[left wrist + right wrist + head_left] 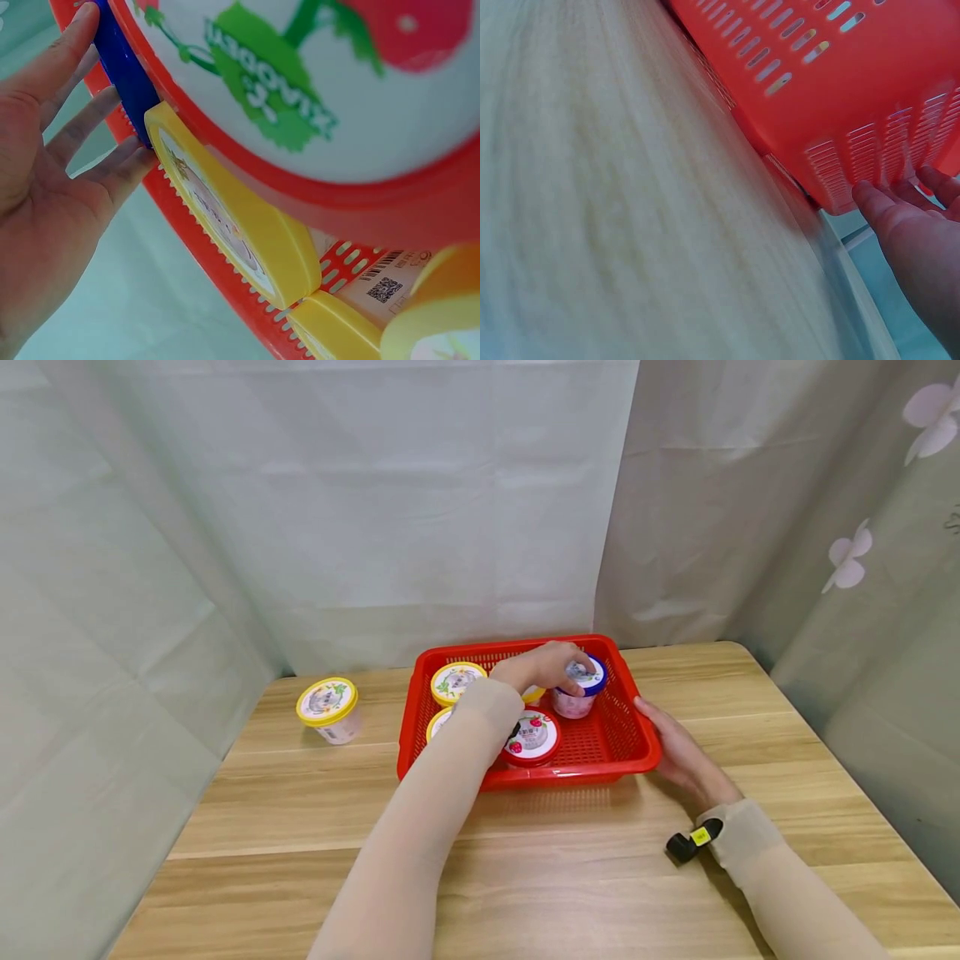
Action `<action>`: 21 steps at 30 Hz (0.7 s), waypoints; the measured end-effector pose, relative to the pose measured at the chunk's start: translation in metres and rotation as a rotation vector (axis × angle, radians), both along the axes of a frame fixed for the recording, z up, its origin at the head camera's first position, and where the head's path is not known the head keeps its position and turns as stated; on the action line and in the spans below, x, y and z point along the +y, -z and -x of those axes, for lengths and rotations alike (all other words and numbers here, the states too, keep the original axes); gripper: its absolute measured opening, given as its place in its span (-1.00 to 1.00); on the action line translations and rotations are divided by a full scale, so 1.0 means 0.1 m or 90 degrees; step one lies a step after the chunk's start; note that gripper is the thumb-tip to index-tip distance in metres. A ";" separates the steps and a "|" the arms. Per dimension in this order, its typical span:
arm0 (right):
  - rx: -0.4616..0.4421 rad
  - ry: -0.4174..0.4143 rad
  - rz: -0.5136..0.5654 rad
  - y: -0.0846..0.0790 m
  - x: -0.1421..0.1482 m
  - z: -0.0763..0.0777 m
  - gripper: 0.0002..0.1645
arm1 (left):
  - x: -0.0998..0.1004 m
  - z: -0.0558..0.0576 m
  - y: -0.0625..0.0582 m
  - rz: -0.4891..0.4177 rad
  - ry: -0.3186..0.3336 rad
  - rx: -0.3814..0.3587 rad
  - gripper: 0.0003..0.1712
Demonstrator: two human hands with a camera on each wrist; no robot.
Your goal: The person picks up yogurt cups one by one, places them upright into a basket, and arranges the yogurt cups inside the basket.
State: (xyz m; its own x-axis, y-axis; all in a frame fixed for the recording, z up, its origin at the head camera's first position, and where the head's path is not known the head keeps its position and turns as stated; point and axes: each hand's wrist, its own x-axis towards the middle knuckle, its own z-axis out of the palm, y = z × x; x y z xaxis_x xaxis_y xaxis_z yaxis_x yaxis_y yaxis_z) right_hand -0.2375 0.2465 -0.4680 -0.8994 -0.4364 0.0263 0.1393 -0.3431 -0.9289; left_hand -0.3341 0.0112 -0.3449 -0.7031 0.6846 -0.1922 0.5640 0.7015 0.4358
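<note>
Inside a red plastic basket [637, 763], my left hand [546, 665] holds a small tub with a blue lid [574, 705] near the back right. In the left wrist view, my thumb and fingers lie at the edge of the blue lid [129, 79]. My right hand [678, 753] touches the basket's right side from outside; in the right wrist view its fingers [870, 199] lie against the slotted wall. A red-lidded tub [534, 745] stands in front of the blue one. Yellow-lidded tubs [456, 683] fill the left part, partly hidden by my left arm.
Left of the basket, another yellow-lidded tub [330, 710] stands upright on the wooden table [315, 827]. Pale curtains [420, 527] hang behind the table and on both sides. A black wrist strap device [686, 845] sits at my right wrist.
</note>
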 end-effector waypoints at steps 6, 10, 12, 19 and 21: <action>-0.001 0.004 -0.011 -0.01 0.00 0.00 -0.48 | 0.01 0.01 0.01 0.004 0.002 0.004 -0.46; 0.000 0.006 -0.008 -0.01 0.00 0.00 -0.49 | 0.01 0.01 0.01 0.001 0.002 0.006 -0.45; 0.002 0.007 -0.009 -0.01 0.00 0.00 -0.49 | 0.00 0.01 0.01 -0.002 0.001 0.005 -0.44; 0.000 0.003 -0.007 -0.01 0.01 0.01 -0.49 | -0.03 0.00 0.00 -0.012 0.004 0.003 -0.44; 0.000 -0.001 0.001 -0.01 0.01 0.01 -0.49 | -0.04 0.00 0.00 -0.016 0.003 0.003 -0.44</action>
